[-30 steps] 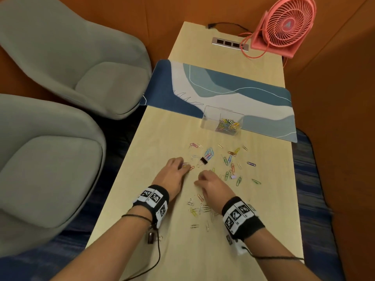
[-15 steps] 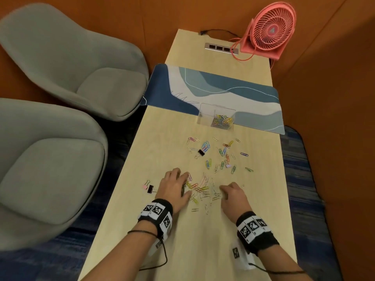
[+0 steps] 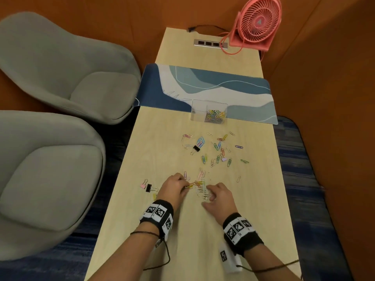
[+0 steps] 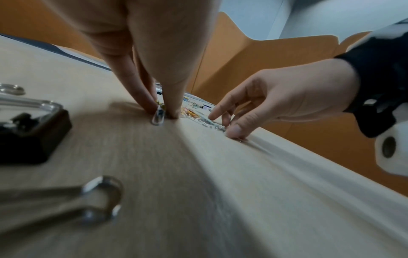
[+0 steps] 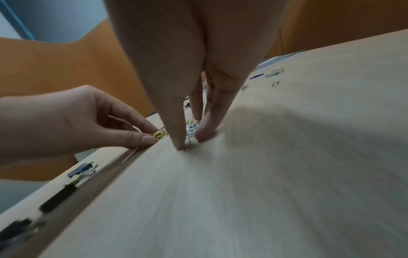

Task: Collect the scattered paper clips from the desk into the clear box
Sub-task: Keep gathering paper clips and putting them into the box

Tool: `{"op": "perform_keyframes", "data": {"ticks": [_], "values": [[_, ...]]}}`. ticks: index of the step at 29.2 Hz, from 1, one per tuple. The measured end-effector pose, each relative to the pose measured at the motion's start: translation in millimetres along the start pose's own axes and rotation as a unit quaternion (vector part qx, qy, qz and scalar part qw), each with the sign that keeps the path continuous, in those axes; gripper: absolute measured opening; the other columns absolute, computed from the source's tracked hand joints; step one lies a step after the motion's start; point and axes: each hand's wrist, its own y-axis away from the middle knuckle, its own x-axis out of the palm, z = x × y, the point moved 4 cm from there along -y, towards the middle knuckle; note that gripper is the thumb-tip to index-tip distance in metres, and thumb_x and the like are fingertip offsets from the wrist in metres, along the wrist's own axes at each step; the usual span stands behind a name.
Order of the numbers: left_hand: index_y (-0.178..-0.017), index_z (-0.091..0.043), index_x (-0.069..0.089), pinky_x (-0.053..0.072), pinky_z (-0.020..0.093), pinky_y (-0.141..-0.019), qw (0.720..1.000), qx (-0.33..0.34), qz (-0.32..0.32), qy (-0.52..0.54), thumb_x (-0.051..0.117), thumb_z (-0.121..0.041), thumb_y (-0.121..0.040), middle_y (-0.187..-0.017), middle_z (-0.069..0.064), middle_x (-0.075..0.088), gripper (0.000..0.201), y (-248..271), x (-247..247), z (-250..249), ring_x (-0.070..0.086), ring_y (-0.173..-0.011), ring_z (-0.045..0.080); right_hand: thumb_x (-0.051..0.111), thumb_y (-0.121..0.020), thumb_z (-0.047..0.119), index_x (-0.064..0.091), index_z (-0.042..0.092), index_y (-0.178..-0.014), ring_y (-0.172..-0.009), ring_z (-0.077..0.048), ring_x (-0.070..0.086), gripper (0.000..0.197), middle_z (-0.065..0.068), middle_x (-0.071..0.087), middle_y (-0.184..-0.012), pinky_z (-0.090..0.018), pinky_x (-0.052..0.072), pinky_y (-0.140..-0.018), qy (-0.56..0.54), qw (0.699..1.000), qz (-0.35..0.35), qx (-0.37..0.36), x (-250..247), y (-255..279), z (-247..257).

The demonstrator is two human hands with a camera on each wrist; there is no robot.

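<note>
Coloured paper clips (image 3: 215,151) lie scattered across the middle of the wooden desk (image 3: 154,138). A small heap of clips (image 3: 199,187) sits between my hands near the front. My left hand (image 3: 185,186) pinches a few yellow and silver clips (image 4: 159,116) from the heap's left side, thumb against fingers (image 4: 145,103). My right hand (image 3: 209,195) curls thumb and fingers (image 5: 205,129) around silver clips (image 5: 189,130) on the desk. The clear box (image 3: 209,114), holding several clips, stands farther back at the mat's edge.
Binder clips (image 3: 149,187) lie left of my left hand, and a black one (image 3: 196,148) sits among the scattered clips. A blue desk mat (image 3: 203,88), a socket strip (image 3: 210,43) and a pink fan (image 3: 257,23) are at the back. Grey chairs (image 3: 60,67) flank the left edge.
Both hands drew back toward me, raking clips into a heap. Then they closed in from either side, and their fingers now pinch at it instead of lying spread.
</note>
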Motion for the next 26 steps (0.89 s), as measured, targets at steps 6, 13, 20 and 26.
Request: {"op": "perform_keyframes", "data": {"ticks": [6, 13, 20, 26], "values": [[-0.093, -0.027, 0.078, 0.057, 0.026, -0.078, 0.992, -0.099, -0.026, 0.077, 0.075, -0.011, -0.078, -0.085, -0.004, 0.074, 0.022, -3, -8, 8, 0.066, -0.073, 0.010, 0.072, -0.080, 0.030, 0.036, 0.016, -0.143, -0.110, -0.022, 0.050, 0.073, -0.007, 0.039, -0.129, -0.029, 0.044, -0.100, 0.096, 0.995, -0.002, -0.020, -5, -25, 24], [-0.085, -0.026, 0.079, 0.058, 0.025, -0.079, 0.980, -0.151, -0.031, 0.123, 0.077, -0.009, -0.076, -0.078, -0.005, 0.076, 0.019, -11, -9, 20, 0.069, -0.070, 0.008, 0.045, -0.087, -0.006, 0.051, 0.006, -0.121, -0.109, -0.029, 0.046, 0.037, -0.015, 0.043, -0.123, -0.034, 0.045, -0.082, 0.270, 0.956, 0.044, -0.104, -3, -30, 53], [-0.084, -0.021, 0.079, 0.053, 0.015, -0.070, 0.969, -0.171, -0.068, 0.167, 0.078, -0.013, -0.077, -0.073, -0.004, 0.073, 0.011, -7, -20, 19, 0.068, -0.069, 0.011, 0.042, -0.085, -0.012, 0.062, 0.001, -0.107, -0.102, -0.031, 0.055, 0.032, -0.016, 0.053, -0.113, -0.035, 0.046, -0.082, 0.328, 0.932, 0.095, -0.126, -5, -46, 55], [-0.086, -0.021, 0.079, 0.054, 0.017, -0.072, 0.964, -0.159, -0.080, 0.199, 0.081, -0.018, -0.076, -0.073, -0.007, 0.073, 0.011, -11, -29, 17, 0.067, -0.069, 0.006, 0.057, -0.089, 0.009, 0.075, 0.014, -0.101, -0.086, -0.022, 0.066, 0.023, -0.006, 0.071, -0.094, -0.024, 0.052, -0.078, 0.146, 0.988, 0.033, -0.044, -20, -61, 32]]}}
